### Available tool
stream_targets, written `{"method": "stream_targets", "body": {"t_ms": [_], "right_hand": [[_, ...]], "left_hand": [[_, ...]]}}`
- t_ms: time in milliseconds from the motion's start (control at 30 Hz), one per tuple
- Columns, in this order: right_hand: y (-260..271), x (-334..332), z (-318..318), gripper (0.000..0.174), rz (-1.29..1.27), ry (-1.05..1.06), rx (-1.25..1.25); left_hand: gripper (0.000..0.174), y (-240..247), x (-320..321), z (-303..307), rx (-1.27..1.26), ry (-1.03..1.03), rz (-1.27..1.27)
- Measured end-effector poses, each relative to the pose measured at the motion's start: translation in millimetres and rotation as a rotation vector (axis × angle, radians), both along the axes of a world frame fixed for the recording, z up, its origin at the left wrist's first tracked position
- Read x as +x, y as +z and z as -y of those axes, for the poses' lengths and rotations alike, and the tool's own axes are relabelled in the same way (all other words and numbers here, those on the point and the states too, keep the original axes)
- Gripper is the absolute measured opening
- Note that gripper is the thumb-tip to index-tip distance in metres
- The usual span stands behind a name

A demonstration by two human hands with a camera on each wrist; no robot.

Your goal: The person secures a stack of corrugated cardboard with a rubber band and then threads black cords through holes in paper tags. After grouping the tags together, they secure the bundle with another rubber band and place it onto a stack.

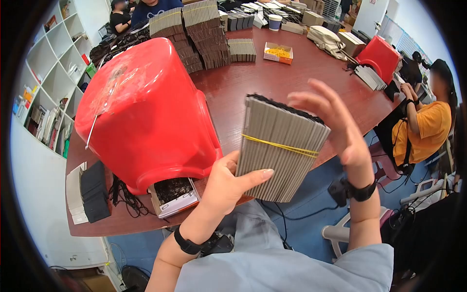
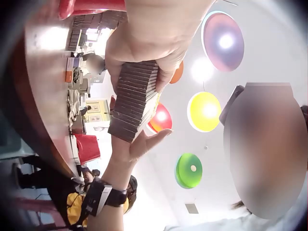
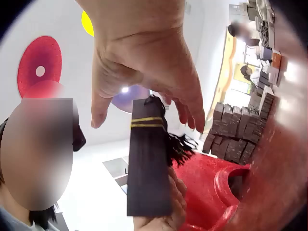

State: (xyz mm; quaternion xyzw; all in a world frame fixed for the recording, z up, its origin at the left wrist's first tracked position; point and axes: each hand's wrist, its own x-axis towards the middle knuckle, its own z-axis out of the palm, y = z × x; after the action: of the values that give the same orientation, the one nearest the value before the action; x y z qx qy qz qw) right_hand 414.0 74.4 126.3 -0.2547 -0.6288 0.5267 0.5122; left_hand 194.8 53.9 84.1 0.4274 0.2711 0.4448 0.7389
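Note:
My left hand [image 1: 224, 189] grips a thick stack of thin cards [image 1: 282, 160], its thumb across the ribbed grey edges. A yellow rubber band [image 1: 279, 145] runs round the stack, showing as two strands in the right wrist view. Black tassels [image 3: 180, 147] stick out at the stack's upper end. The outer face in the right wrist view is dark and flat. My right hand [image 1: 343, 129] is raised beside the stack's upper right corner, its fingers extended and thumb apart, holding nothing. In the left wrist view the stack [image 2: 134, 96] sits between the left thumb and fingers.
A large upturned red plastic tub [image 1: 146, 117] stands at left, over part of a box of black cords [image 1: 175, 194]. Behind it rise tall piles of similar stacks [image 1: 206, 36]. A small box of yellow rubber bands [image 1: 278, 52] sits mid-table. At right a person in orange [image 1: 428, 129] sits working.

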Motion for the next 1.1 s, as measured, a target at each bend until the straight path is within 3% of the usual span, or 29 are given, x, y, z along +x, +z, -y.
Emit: {"method": "stream_targets", "body": {"t_ms": [33,133,200,233,300,433,500,567,633,700,767,833,867,900,967,1033,1100], "right_hand": [[-1.9,-4.2,10.0,0.113,-0.038,0.045,-0.115],[-15.1,-8.8,18.8,0.099,-0.019,0.03,-0.057],[-12.6,-2.1,18.9,0.08,0.149,-0.001,-0.057],[-10.5,0.1,16.7,0.068,0.101,-0.003,-0.078],[-5.9,4.7,14.6,0.062,0.151,0.022,-0.079],[-15.5,3.7,13.8,0.067,0.205,0.007,-0.11],[-19.1,-16.3,12.7,0.079,0.012,-0.121,0.162],[-22.3,-20.9,18.9,0.087,0.073,-0.356,0.099],[-31.2,-34.9,28.0,0.083,-0.018,-0.384,0.089],[-39.8,-52.9,38.1,0.083,0.064,-0.411,0.086],[-47.6,-56.5,46.1,0.093,0.464,-0.422,0.164],[-50.4,-70.4,43.6,0.102,0.349,-0.426,0.12],[-53.7,-71.7,39.9,0.107,0.362,-0.465,0.108],[-56.9,-71.1,34.5,0.107,0.358,-0.466,0.126],[-65.1,-69.2,26.9,0.108,0.243,-0.418,-0.043],[-68.4,-70.4,21.1,0.101,0.109,-0.383,-0.058],[-68.1,-62.8,13.1,0.087,-0.2,-0.184,-0.327]], "left_hand": [[0.034,0.0,-1.2,-1.3,0.004,0.004,0.007],[0.034,-0.4,-2.8,-1.4,-0.067,-0.045,0.135],[0.035,-0.6,-2.1,-0.3,-0.077,-0.076,0.16],[0.035,-1.2,-2.5,0.1,-0.075,-0.078,0.161],[0.034,-2.8,-4.4,1.0,-0.054,-0.097,0.141],[0.034,-2.8,-5.7,1.4,-0.109,-0.127,0.186],[0.033,-4.6,-3.9,4.1,-0.159,-0.102,0.232],[0.032,-0.7,0.1,6.3,-0.159,-0.013,0.241],[0.031,0.4,7.2,5.9,-0.154,0.079,0.257],[0.029,-4.1,16.5,0.8,-0.118,0.251,0.295],[0.029,2.3,24.7,0.5,-0.107,0.293,0.305],[0.035,3.6,34.8,2.8,0.128,0.534,-0.093],[0.043,-4.9,39.0,2.9,0.28,0.539,-0.194],[0.053,-5.0,38.6,4.7,0.465,0.516,-0.374],[0.059,-3.1,36.5,7.7,0.557,0.434,-0.621],[0.066,-2.2,33.4,8.0,0.599,0.371,-0.681],[0.073,-5.3,29.9,10.0,0.632,0.302,-0.739]]}}
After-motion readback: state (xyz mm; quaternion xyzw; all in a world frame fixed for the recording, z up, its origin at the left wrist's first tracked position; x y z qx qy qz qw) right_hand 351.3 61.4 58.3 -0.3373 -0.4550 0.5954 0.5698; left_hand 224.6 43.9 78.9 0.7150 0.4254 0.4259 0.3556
